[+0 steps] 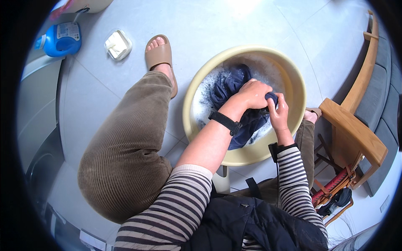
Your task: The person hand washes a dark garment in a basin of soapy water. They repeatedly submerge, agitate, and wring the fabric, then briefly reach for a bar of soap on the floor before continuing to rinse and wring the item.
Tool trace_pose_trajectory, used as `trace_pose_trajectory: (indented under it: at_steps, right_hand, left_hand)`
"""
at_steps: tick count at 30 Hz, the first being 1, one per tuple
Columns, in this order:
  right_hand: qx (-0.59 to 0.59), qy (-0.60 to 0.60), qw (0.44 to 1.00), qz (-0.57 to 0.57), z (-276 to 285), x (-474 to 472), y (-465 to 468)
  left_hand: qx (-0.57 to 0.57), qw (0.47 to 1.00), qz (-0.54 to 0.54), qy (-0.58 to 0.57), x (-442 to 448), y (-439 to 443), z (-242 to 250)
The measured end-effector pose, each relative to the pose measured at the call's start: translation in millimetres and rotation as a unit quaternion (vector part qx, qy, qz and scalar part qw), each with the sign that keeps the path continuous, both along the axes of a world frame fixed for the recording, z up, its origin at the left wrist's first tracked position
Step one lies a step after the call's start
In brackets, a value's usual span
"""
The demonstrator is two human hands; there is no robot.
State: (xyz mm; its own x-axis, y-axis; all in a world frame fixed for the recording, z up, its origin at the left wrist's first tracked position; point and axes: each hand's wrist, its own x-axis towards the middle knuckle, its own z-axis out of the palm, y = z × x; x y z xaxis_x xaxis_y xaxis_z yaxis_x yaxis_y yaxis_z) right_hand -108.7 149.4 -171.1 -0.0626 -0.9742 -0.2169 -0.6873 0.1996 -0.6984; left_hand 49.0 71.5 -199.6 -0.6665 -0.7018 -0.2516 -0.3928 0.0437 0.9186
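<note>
A cream plastic basin (205,67) stands on the floor in front of me with sudsy water (201,103) in it. Dark navy fabric (234,80), wet and bunched, lies in the suds. My left hand (255,94) is closed over a fold of this cloth near the middle of the basin. Just to its right, my right hand (279,111) pinches a rolled bit of the same cloth between thumb and fingers. The two hands almost meet. Wet drops show on my left hand. What lies under the cloth is hidden.
On the tiled floor at the left are an open clear plastic tub (118,45) with white contents and a blue detergent bottle (64,39) bearing writing. A wooden-armed sofa (355,131) with grey cushions stands at the right. My slippered foot (158,51) is left of the basin.
</note>
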Motion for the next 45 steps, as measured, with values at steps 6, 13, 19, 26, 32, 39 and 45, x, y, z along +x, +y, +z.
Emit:
trace_pose_trajectory:
  at_steps: [6, 13, 19, 26, 32, 39, 45]
  right_hand:
    - [0.246, 0.009, 0.960, 0.133, -15, -53, 1]
    - [0.315, -0.098, 0.944, 0.022, -48, -75, 5]
    - [0.128, -0.259, 0.915, -0.282, -66, -66, -6]
    - [0.123, -0.063, 0.979, -0.150, -130, 0, -9]
    - [0.112, -0.128, 0.955, -0.244, -90, 15, -21]
    - [-0.003, -0.127, 0.988, -0.091, 16, 73, 11]
    - [-0.101, 0.065, 0.993, 0.015, -5, 88, -8]
  left_hand:
    - [0.167, 0.973, 0.066, 0.147, 4, -19, 29]
    - [0.392, 0.868, 0.175, 0.249, 40, -39, 8]
    - [0.205, 0.937, 0.272, -0.077, 33, -20, -37]
    - [0.202, 0.928, 0.296, -0.106, 6, 0, -50]
    - [0.255, 0.908, 0.321, -0.091, -10, 22, -78]
    - [0.466, 0.745, 0.408, 0.249, -4, 30, -97]
    - [0.456, 0.760, 0.395, 0.242, -17, 37, -76]
